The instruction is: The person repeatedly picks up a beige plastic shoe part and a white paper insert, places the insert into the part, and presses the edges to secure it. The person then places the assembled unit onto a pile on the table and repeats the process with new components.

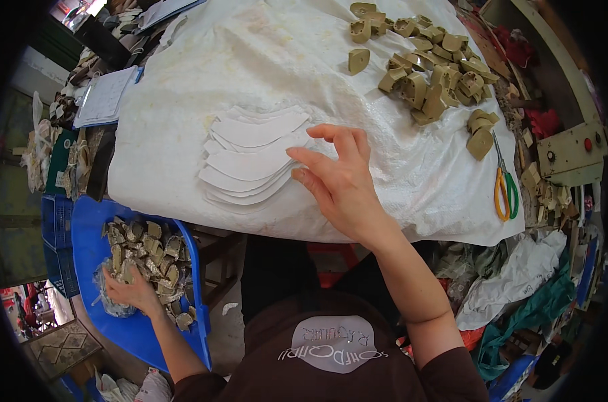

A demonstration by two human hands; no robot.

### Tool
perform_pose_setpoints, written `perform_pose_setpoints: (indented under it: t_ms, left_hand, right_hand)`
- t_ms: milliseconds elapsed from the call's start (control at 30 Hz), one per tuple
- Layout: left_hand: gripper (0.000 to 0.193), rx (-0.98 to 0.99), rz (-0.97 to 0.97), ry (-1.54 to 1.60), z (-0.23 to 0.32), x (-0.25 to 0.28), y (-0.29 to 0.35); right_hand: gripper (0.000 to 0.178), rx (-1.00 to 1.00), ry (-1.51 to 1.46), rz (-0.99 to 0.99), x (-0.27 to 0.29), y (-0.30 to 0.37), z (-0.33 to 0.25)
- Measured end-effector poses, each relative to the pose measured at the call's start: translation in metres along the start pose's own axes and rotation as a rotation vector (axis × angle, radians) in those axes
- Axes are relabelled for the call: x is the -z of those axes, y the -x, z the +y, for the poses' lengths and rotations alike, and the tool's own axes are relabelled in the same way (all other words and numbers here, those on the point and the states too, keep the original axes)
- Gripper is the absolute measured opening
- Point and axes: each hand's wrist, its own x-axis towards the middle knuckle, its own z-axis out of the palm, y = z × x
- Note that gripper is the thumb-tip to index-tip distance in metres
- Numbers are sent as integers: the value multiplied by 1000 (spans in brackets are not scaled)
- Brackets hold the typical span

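White woven-plastic sheeting (183, 80) covered the whole tabletop, wrinkled all over, so honestly nothing sat on a properly flat surface. Next biggest was the bright blue plastic tub (86, 228) down on the person's left, below table height, with a jumble of olive, shiny-looking moulded pieces (153, 258) in it. Far right on the sheeting was a loose heap of olive-tan, hollow, block-like pieces (435, 100), a few strays near the table's edge. My worry there: one tug on the sheeting and those could've rolled off.

Smaller again, the stack of thin white curved strips (250, 157) lay fanned out near the middle of the table, roughly in front of the person. The right hand (344, 174) was at its right end, thumb and fingers spread apart with nothing visibly pinched. Looked easy to drag several strips at once, since they overlapped so closely.

The left hand (133, 291) was down in the tub by a crumpled clear plastic bag (116, 308); couldn't make out its grip, and that bag might've snagged fingers. Smallest: yellow-and-green-handled scissors (502, 169), near the right edge, so an elbow could've knocked them.
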Motion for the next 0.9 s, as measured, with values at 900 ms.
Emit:
perform_pose_setpoints:
  t_ms: [900]
  left_hand:
    - [43, -371, -1298, 1661, 266, 93, 70]
  right_hand:
    - [18, 16, -171, -12, 62, 36, 8]
